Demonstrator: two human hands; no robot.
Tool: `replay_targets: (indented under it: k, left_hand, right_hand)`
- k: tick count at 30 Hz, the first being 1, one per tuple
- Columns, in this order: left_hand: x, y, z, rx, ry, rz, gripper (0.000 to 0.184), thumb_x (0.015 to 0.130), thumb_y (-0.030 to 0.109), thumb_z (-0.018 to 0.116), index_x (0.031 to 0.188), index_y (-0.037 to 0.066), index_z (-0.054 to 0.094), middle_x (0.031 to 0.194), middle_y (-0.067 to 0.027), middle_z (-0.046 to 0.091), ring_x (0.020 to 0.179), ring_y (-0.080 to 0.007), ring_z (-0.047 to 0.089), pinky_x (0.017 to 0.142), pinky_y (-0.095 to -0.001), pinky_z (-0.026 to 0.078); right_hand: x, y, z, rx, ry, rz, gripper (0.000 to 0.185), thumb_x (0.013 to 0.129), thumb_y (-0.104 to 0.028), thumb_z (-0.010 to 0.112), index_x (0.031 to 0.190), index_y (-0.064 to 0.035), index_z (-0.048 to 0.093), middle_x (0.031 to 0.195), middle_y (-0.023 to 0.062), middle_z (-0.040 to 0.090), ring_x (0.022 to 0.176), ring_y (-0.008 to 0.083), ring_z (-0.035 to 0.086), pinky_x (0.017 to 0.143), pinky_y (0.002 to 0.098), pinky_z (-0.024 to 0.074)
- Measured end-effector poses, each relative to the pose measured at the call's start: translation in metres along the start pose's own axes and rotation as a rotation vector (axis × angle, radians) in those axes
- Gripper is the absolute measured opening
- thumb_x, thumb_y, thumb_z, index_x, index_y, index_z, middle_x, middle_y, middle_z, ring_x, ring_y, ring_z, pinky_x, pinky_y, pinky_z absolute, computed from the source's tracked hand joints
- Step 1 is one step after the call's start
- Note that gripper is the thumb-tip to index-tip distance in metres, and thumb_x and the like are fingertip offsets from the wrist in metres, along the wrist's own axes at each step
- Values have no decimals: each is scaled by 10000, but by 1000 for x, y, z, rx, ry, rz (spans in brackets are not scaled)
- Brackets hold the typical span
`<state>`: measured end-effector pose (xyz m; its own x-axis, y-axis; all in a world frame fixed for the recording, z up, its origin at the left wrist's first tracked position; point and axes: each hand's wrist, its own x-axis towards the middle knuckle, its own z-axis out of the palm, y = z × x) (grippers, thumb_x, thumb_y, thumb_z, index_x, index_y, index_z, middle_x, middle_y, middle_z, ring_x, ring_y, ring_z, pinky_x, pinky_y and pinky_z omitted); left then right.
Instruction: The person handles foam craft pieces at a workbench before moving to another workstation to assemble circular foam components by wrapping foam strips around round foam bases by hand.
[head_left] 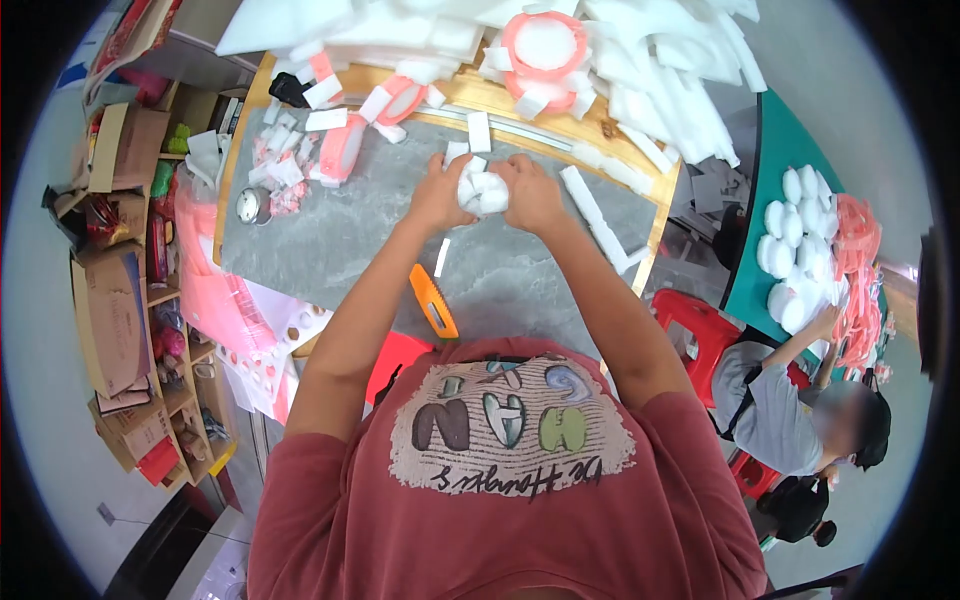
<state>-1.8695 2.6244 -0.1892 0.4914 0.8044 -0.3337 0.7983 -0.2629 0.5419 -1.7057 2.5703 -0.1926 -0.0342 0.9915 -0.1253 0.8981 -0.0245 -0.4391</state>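
The grey-topped, wood-edged desk (330, 230) spreads out in front of the person. A pile of white foam sheets (670, 70) lies across its far side and hangs past the far right corner. To the right stands a green side desk (765, 140) bearing white rounds (795, 220) and pink strips (856, 250); a co-worker (765, 400) in a grey top sits by it, one arm reaching to the rounds.

At the far edge, pink-rimmed white pieces (545, 50) lie against the foam sheets, with more pink and white pieces (342, 148) toward the left. Pink and white scraps (280, 160) are heaped at the left end, and a round metal tin (252, 206) is just beside them.

Near the middle of the desk, the left hand (440, 193) and right hand (530, 192) close in from either side on a cluster of small white foam pieces (483, 190). The cluster sits between the two palms, touched by both; the grip is narrow, fingers curled around its sides. A white block (479, 132) lies just beyond the hands.

A long white strip (595, 218) lies to the right of the right hand. Nearer the person is an orange-handled cutting tool (434, 302), and just beside it a thin white sliver (442, 257), the smallest of these.
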Motion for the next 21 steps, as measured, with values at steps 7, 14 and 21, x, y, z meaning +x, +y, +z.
replay_targets:
  k: [7,14,21]
  left_hand:
    - [-14,-7,-13,-742,-306,151,934,488,86,789,1294,87,318,1228,-96,417,1106,-203,438,941,-323,350]
    - [20,0,-46,-916,-138,156,874,548,47,777,1288,61,312,1163,-52,481,1091,-162,443,926,-304,364]
    - [54,-12,-40,-1331,-381,-21,817,623,5,721,1308,78,281,1176,-62,477,1097,-179,463,920,-322,394]
  right_hand:
    - [-26,13,-3,482,40,-52,625,521,-194,773,1081,-145,500,1074,107,478,1009,302,485,833,385,431]
    - [29,13,-16,670,208,-29,742,485,-225,803,1139,-85,482,1121,147,468,1069,299,457,884,370,394]
    - [60,22,-8,1078,-123,199,712,494,-170,780,1133,-42,493,1046,105,553,939,228,536,817,328,429]
